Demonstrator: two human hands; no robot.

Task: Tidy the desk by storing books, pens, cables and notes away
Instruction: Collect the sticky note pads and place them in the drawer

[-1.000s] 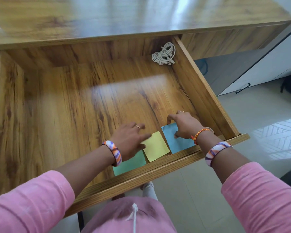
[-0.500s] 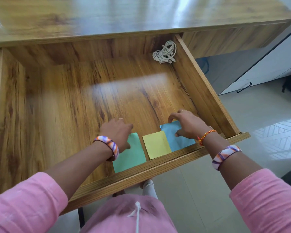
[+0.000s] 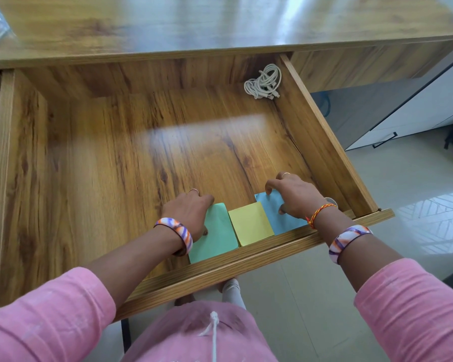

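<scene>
Drawer (image 3: 322, 142) w/ green (image 3: 217, 239), yellow (image 3: 250, 226), blue notes (image 3: 285, 220) + coiled cable (image 3: 263, 83).

A single head view looks steeply down, close over the open drawer (image 3: 168, 152); the desk top (image 3: 220, 24) lies at 12 o'clock, the floor (image 3: 416, 205) at 3 o'clock.

Three notes (image 3: 250, 223) flat in drawer (image 3: 322, 142)

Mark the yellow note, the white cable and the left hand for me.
yellow note (image 3: 250, 223), head view, middle of its top face
white cable (image 3: 263, 83), head view, centre of the coil
left hand (image 3: 190, 211), head view, back of the hand
</scene>
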